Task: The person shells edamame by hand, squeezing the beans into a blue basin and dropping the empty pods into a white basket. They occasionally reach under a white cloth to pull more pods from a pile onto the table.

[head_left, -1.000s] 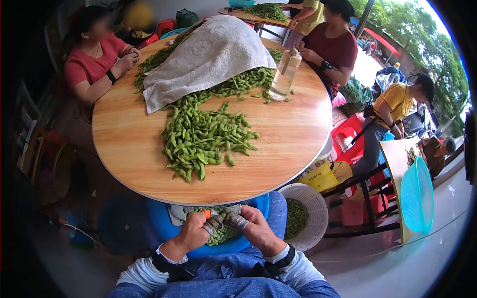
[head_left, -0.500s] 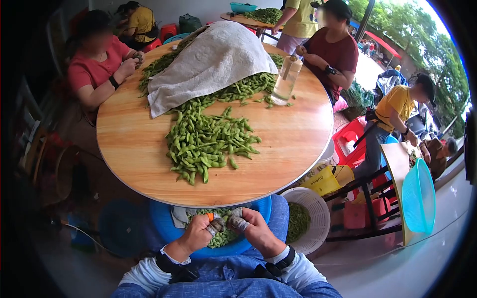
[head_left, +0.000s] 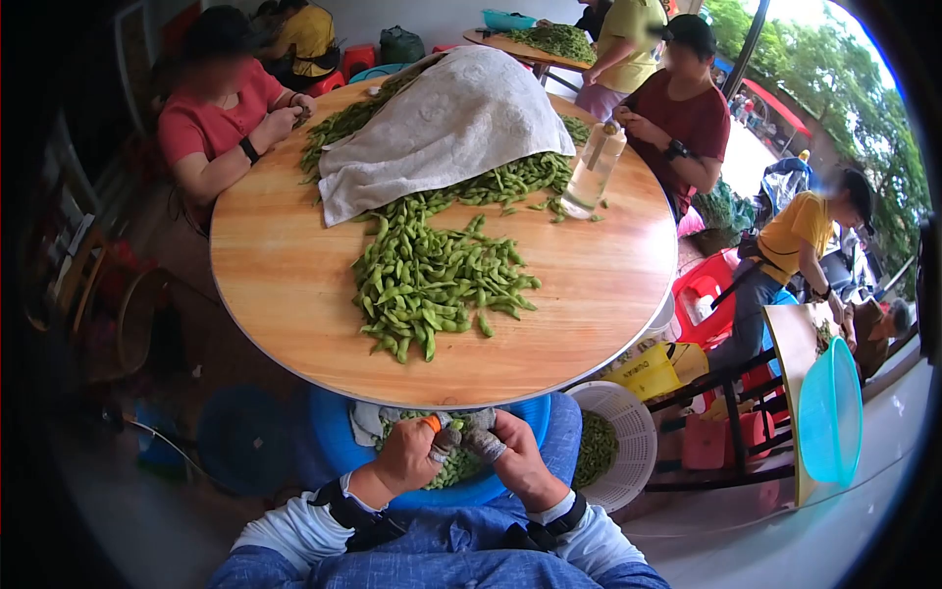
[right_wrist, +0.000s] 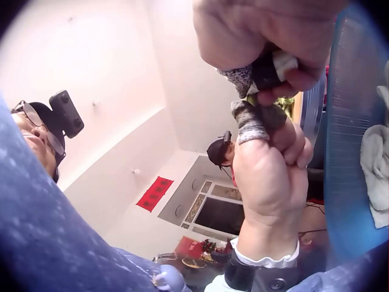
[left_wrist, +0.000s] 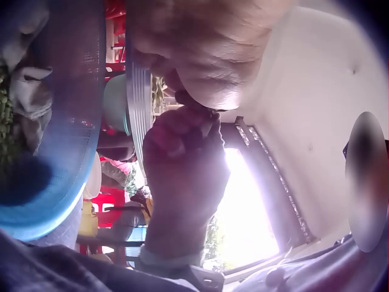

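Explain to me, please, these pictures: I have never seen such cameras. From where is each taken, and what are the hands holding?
No robot here: these are a person's left hand and right hand, wearing finger covers. The wide picture comes from a head-worn camera; the other two come from the wrists. Green pods lie on the round table, partly under a pale cloth, near a clear bottle. At the blue basin, the hands pinch a small green thing, probably a pod.
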`<state>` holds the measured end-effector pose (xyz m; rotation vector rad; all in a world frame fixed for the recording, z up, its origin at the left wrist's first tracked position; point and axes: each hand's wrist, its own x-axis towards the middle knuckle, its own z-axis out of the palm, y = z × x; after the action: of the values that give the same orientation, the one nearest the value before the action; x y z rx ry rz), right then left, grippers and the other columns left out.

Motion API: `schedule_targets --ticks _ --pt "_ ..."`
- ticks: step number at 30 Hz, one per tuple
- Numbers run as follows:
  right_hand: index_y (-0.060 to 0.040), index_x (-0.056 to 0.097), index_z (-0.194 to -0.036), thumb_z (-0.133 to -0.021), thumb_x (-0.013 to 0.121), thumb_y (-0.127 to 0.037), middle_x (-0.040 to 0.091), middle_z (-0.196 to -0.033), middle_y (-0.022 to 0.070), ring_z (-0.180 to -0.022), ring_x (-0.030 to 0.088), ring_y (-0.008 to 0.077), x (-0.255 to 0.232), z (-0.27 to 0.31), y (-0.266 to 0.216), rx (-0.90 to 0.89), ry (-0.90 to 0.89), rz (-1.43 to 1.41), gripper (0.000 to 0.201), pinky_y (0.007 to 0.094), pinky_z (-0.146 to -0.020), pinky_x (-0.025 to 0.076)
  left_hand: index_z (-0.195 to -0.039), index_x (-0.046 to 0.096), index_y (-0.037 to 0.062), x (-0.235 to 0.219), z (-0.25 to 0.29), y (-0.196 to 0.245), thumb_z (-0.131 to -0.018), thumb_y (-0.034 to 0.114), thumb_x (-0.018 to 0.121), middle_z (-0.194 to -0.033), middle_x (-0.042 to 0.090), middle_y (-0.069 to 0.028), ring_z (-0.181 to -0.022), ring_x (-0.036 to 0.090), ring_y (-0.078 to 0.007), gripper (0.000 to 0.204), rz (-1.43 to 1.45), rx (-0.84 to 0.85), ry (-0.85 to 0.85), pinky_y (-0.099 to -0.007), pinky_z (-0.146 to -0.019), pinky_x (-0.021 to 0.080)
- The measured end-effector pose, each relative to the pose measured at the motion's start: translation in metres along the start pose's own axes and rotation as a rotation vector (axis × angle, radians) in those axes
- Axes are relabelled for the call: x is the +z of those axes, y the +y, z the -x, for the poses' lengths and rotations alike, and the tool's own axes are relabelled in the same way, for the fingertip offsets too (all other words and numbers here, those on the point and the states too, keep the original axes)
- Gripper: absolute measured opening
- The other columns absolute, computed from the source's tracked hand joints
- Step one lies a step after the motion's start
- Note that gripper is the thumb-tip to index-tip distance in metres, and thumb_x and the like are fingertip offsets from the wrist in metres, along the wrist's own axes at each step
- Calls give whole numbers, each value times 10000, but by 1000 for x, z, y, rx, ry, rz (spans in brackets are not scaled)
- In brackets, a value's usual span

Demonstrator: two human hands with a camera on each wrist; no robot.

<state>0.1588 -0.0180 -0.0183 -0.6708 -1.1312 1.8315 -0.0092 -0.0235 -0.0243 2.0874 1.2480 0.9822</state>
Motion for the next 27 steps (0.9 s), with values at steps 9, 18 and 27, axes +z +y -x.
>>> schedule_targets --ticks 9,18,27 --pt "32 505 -1038 -829 521 -102 564 -984 36 -889 506 104 -10 -4 1 9 -103 77 249 246 -800 396 -915 560 38 -3 5 -13 -833 125 481 -681 537 31 -622 496 -44 143 1222 -597 -247 -170 -511 380" --pt "29 501 -799 -609 517 68 542 -722 129 -669 536 247 -6 -3 7 -72 -79 962 195 297 -601 414 -725 531 -13 6 11 -19 -802 128 469 -538 449 2 -528 398 -65 172 509 -528 -192 -255 -465 344" --pt "15 469 -713 -590 545 8 490 -683 190 -665 493 383 -1 -7 20 -89 -68 1031 144 383 -576 403 -712 511 73 22 22 -34 -791 131 409 -596 452 0 -482 388 -82 141 960 -936 -126 -219 -437 306"
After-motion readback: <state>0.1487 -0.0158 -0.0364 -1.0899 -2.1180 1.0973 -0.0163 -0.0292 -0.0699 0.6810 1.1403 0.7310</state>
